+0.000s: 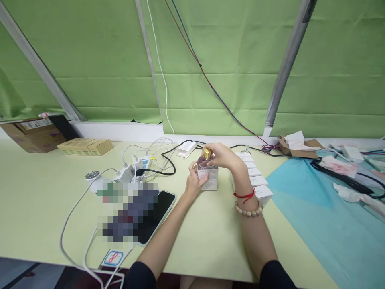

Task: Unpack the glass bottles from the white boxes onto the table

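Observation:
A perfume bottle [203,161] with a gold cap stands partly inside a small white box [212,181] on the table in front of me. My left hand [194,180] is closed round the left side of the box, its thumb across the front. From the right and above, my right hand [221,154] grips the upper part of the bottle just under the gold cap. The bottle's lower part is hidden by the box. Just right of my right wrist stands a row of several white boxes [259,181].
A phone [159,216] lies left of my left forearm. Chargers and a power strip [128,173] with loose cables are behind it. A small white box [187,148] sits at the back. Blue sheeting [300,188] covers the right side; several tan boxes [86,147] stand at the left.

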Motion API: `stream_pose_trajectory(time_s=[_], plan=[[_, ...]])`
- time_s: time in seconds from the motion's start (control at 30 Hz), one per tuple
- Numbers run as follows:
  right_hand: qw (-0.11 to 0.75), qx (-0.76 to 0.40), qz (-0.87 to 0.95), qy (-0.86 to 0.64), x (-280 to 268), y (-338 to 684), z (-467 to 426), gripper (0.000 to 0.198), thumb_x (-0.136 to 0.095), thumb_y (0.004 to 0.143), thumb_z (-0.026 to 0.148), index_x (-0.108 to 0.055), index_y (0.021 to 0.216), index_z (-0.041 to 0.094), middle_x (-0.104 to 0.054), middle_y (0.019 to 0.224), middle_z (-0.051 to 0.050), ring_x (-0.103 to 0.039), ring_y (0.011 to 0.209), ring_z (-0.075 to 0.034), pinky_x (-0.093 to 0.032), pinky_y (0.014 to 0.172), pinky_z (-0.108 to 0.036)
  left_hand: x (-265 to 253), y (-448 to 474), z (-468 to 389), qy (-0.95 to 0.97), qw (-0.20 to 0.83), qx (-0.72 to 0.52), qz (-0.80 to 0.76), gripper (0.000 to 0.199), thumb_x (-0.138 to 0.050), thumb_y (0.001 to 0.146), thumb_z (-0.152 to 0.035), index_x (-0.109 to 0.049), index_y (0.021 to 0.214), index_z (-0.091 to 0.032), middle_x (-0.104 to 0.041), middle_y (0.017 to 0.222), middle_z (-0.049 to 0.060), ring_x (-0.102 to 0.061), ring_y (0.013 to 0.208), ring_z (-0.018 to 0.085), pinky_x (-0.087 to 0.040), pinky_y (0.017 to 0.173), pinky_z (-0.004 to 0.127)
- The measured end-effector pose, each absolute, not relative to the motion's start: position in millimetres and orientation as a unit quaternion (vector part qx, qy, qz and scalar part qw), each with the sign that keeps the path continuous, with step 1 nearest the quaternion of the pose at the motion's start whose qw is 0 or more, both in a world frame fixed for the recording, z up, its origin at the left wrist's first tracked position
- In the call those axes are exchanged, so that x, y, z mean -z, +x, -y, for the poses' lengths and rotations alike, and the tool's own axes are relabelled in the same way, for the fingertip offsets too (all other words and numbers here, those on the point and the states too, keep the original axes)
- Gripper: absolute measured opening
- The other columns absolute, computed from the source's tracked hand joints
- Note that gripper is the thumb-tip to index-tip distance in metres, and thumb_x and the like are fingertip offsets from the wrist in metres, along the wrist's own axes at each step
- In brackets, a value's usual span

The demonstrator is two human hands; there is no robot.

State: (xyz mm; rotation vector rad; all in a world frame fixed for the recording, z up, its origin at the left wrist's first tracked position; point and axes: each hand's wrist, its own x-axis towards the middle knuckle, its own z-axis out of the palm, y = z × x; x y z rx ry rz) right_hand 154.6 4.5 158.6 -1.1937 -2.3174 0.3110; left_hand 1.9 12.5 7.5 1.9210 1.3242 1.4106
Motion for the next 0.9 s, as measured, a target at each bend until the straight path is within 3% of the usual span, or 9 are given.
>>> stream_pose_trajectory(time_s=[0.1,0.3,0.53,0.73,0.9], plan=[[0.221,-0.073,0.844,-0.484,-163.1,150.5,3.9,0.025,-0.071,0.060,0.011,-0.062,0.081,0.022,-0.061,0.076,0.003,-0.049,0.066,-0.011,-0.026,0.056,-0.022,-4.6,1.7,-13.1,0.697,0.190,-0.508,-0.470,0.059,-0.050,0.082,-0.039,-0.022,0.129,-0.020,-0.063,0.113,0.012,-0.066,0.079,0.018,-0.047,0.072,0.030],[0.195,-0.101,0.839,-0.497,-162.1,150.9,3.6,0.028,-0.072,0.057,0.009,-0.064,0.081,0.021,-0.063,0.078,0.002,-0.052,0.067,-0.011,-0.031,0.054,-0.021,-3.9,1.3,-10.5,0.720,0.175,-0.486,-0.464,0.061,-0.051,0.081,-0.040,-0.024,0.132,-0.020,-0.063,0.113,0.011,-0.067,0.079,0.018,-0.049,0.070,0.030],[0.148,-0.137,0.842,-0.500,-151.7,151.5,-7.3,0.029,-0.074,0.051,0.008,-0.067,0.078,0.017,-0.063,0.066,0.003,-0.055,0.060,-0.009,-0.037,0.052,-0.018,-7.7,3.1,-9.7,0.762,0.108,-0.473,-0.429,0.057,-0.053,0.081,-0.037,-0.039,0.133,-0.019,-0.057,0.128,0.010,-0.061,0.108,0.021,-0.051,0.084,0.029],[0.117,-0.073,0.830,-0.540,-155.0,149.4,-1.9,0.032,-0.075,0.052,0.013,-0.071,0.083,0.017,-0.066,0.071,0.001,-0.056,0.063,-0.010,-0.036,0.054,-0.018,-3.8,5.3,-12.1,0.775,0.077,-0.449,-0.438,0.054,-0.050,0.085,-0.043,-0.041,0.133,-0.020,-0.062,0.117,0.007,-0.063,0.099,0.018,-0.052,0.077,0.026],[0.115,-0.051,0.808,-0.576,-160.7,149.5,3.5,0.028,-0.077,0.055,0.025,-0.075,0.083,0.020,-0.069,0.072,-0.001,-0.058,0.065,-0.013,-0.037,0.055,-0.021,-3.2,3.4,-13.0,0.788,0.090,-0.443,-0.419,0.051,-0.043,0.089,-0.047,-0.039,0.133,-0.021,-0.058,0.123,0.007,-0.062,0.100,0.016,-0.051,0.073,0.024]])
